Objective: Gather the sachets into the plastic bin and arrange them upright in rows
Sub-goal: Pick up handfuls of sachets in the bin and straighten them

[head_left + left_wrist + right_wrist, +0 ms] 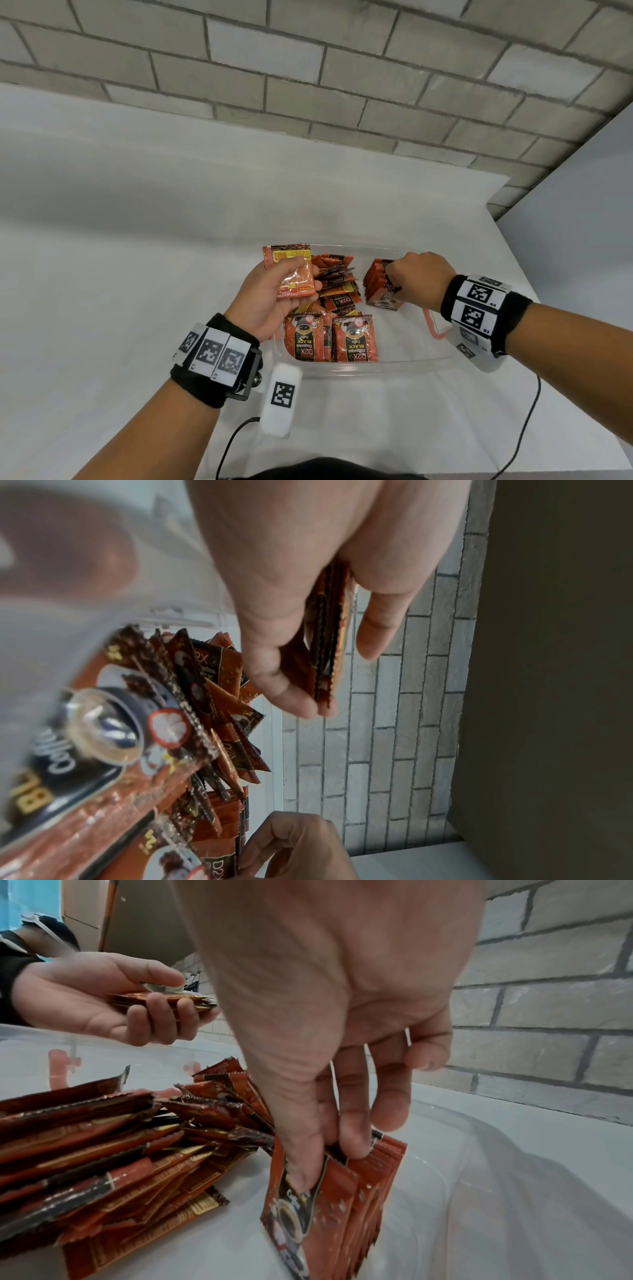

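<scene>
A clear plastic bin (394,365) sits on the white table and holds orange-brown coffee sachets. A loose heap of sachets (337,291) (113,1153) fills its left half, with two lying face up at the front (330,339). My left hand (274,301) (301,647) hovers over the bin's left edge and grips a small stack of sachets (293,270) (329,642) (161,999) between thumb and fingers. My right hand (411,277) (342,1123) reaches into the bin's right half, its thumb and fingers pinching the top of an upright row of sachets (382,287) (342,1199).
A brick wall (308,68) runs behind the table, and a grey panel (582,222) stands at the right. The bin has an orange clip (432,327) on its right side. Two black cables (524,428) trail over the table's near edge.
</scene>
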Tool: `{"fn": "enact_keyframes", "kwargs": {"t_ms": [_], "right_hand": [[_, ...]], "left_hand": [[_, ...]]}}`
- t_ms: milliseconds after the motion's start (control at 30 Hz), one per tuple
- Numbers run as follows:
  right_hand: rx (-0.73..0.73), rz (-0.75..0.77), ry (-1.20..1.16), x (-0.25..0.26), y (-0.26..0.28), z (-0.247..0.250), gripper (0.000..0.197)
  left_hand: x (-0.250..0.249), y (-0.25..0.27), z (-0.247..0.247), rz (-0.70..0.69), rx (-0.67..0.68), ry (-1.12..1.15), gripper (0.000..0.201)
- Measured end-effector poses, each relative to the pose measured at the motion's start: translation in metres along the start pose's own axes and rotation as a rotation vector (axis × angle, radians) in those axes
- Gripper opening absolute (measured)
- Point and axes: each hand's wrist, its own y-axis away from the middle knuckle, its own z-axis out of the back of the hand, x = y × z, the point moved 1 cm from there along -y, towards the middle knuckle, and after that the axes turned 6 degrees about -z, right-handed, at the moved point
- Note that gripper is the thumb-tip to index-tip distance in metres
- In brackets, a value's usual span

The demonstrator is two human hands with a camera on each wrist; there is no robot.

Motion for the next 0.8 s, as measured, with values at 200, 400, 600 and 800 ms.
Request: {"fn": "enact_keyframes", "kwargs": {"t_ms": [200, 400, 600, 800], "right_hand": [[-0.073, -0.051, -0.185, -0.015, 0.004, 0.01, 0.018], [-0.242, -0.142, -0.891, -0.028, 0.032, 0.044, 0.015], [-0.147, 0.038, -1.245, 0.016, 0.06, 0.051, 0.03], [-0.361, 0.053, -1.321, 0.011, 0.062, 0.045, 0.019]], "left_hand": [[-0.002, 0.0, -0.002, 0.021, -0.021, 0.023, 0.018], [-0.003, 0.005, -0.016, 0.051, 0.04, -0.075, 0.016], [0.003, 0.01, -0.042, 0.019, 0.169, -0.231, 0.016], [0.006, 0.012, -0.051, 0.053, 0.197, -0.212, 0.028]]}}
